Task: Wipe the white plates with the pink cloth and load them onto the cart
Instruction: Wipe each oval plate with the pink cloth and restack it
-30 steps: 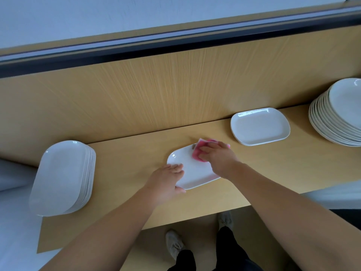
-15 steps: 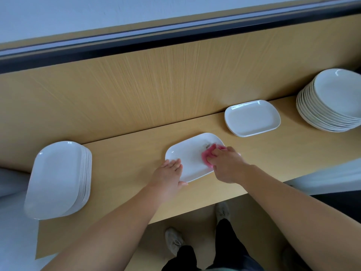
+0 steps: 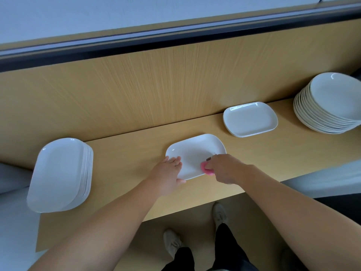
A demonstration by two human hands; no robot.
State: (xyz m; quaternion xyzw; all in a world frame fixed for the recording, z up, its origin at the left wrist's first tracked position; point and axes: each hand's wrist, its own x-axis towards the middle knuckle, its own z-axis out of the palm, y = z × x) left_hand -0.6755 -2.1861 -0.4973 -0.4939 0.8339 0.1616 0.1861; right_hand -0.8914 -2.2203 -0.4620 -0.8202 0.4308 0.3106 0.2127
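Observation:
A white rectangular plate [image 3: 195, 151] lies flat on the wooden counter [image 3: 125, 159] in front of me. My left hand [image 3: 167, 176] presses on its near left rim, fingers spread over the edge and thumb at the front. My right hand [image 3: 224, 168] is shut on the pink cloth [image 3: 207, 170], which rests on the plate's near right corner and is mostly hidden under my fingers. No cart is in view.
A tall stack of rectangular white plates [image 3: 58, 173] sits at the counter's left end. A short stack of the same plates [image 3: 250, 119] lies behind to the right. Round white plates [image 3: 332, 102] are piled at the far right. A wooden back panel [image 3: 156, 85] rises behind the counter.
My right hand has drawn the pink cloth from the plate's far edge across it to the near right corner. My left hand stayed on the near left rim.

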